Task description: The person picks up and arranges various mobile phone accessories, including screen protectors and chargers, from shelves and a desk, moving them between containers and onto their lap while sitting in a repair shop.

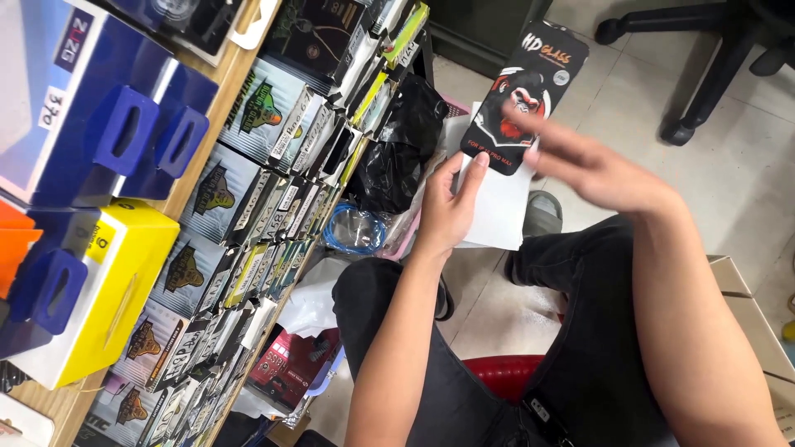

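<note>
A flat black retail package (530, 91) with an orange and white picture sits on top of a white sleeve or envelope (501, 207). My left hand (447, 211) grips both from the left edge, thumb on the front. My right hand (584, 161), blurred by motion, lies across the package's lower right part with its fingers touching it. Whether it grips the package is unclear. I am seated, black trousers (580, 331) below my arms.
A wooden shelf (224, 91) at left carries rows of flat packaged boxes (273, 149). Blue boxes (99, 108) and a yellow box (108, 290) lie on top. A black plastic bag (406, 141), a blue cable coil (352, 228), a red stool (505, 372), an office chair base (704, 91), a cardboard box (745, 306).
</note>
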